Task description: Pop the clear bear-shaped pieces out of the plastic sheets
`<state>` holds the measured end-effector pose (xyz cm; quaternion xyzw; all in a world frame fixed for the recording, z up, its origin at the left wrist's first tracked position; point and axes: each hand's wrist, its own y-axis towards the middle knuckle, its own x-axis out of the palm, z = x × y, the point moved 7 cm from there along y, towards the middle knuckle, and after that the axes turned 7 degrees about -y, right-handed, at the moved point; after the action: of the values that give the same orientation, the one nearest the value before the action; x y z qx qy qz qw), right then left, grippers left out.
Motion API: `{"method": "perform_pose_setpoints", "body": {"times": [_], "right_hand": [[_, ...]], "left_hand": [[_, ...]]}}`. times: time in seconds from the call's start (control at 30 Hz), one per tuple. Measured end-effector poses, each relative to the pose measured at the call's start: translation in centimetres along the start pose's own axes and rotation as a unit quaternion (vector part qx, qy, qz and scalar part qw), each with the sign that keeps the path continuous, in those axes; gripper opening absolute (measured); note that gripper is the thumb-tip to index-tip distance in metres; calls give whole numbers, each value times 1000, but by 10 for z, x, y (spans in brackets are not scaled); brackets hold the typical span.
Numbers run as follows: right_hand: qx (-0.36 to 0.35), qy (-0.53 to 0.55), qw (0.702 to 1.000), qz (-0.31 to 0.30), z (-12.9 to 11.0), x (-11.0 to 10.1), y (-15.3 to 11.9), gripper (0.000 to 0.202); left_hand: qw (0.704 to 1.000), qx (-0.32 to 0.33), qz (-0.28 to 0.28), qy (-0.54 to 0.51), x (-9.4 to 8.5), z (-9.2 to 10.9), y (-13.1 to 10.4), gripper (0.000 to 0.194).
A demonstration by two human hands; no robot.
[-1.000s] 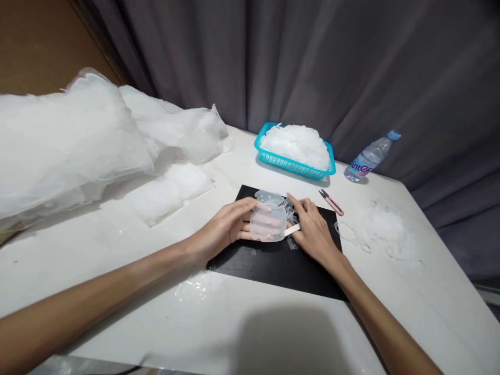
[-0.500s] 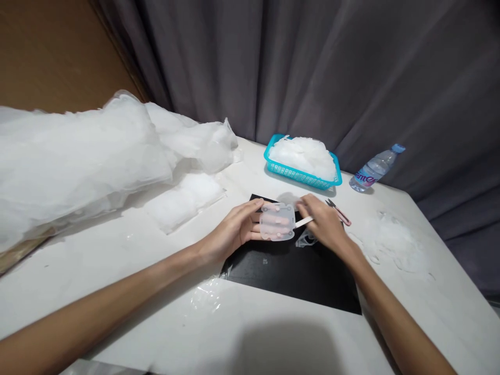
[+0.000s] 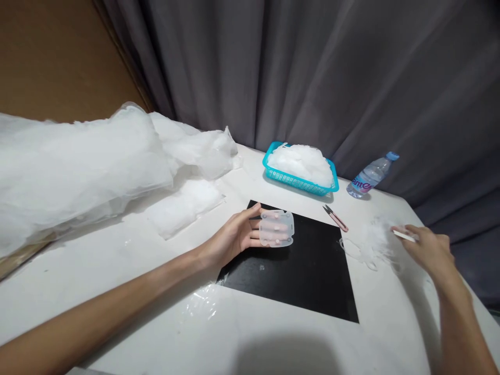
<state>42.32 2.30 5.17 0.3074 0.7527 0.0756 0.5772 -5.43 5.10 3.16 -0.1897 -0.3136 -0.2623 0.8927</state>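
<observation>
A translucent, rounded-square sheet piece (image 3: pixel 276 228) with small holes and slots rests against the fingers of my left hand (image 3: pixel 234 232), which holds it above the black mat (image 3: pixel 312 281). The fingers show through it. Out to the right, my right hand (image 3: pixel 432 252) is closed around a thin white stick-like tool (image 3: pixel 404 236); its exact kind is unclear. Beside that hand, a loose heap of clear-white scraps (image 3: pixel 377 242) lies on the table, slightly blurred. Pink-handled thread snips (image 3: pixel 336 219) lie by the mat's far right corner.
A turquoise basket (image 3: pixel 300 187) heaped with translucent pieces stands at the back, with a water bottle (image 3: pixel 369 177) to its right. Large bags of white material (image 3: pixel 86 172) fill the left side, a smaller packet (image 3: pixel 187 205) before them. A grey curtain (image 3: pixel 312 67) hangs behind the table.
My right hand has swung from the sheet piece to the scrap heap on the right, still holding the white tool. Clear scrap near it has left the mat. My left hand stays nearly in place.
</observation>
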Motion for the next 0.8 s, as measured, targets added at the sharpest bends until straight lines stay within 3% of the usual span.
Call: {"method": "perform_pose_setpoints", "body": {"times": [0.17,0.27,0.33,0.43,0.53,0.67,0.73,0.8], "right_hand": [[16,-54,997,-46,14,16,-4,22],[29,-104,994,3,8,3,-9,29],[5,-138,988,64,-10,-10,-14,40],[-73,-111,984,120,-63,-17,-27,41],[-173,16,981,85,-137,1,-53,38],[-303,142,935,-120,-238,44,-118,15],[-335,192,901,-200,-271,54,-149,18],[-350,216,884,-224,-288,55,-168,24]], "left_hand": [[1000,-16,3,12,0,-5,1,43],[1000,-19,-2,17,1,-8,1,42],[1000,-18,-5,20,1,-9,1,43],[999,-20,-9,24,1,-10,2,45],[1000,-19,0,21,0,-10,3,44],[1000,-4,21,16,-3,-7,4,43],[1000,1,23,10,-4,-5,5,42],[1000,2,20,7,-4,-4,5,42]]}}
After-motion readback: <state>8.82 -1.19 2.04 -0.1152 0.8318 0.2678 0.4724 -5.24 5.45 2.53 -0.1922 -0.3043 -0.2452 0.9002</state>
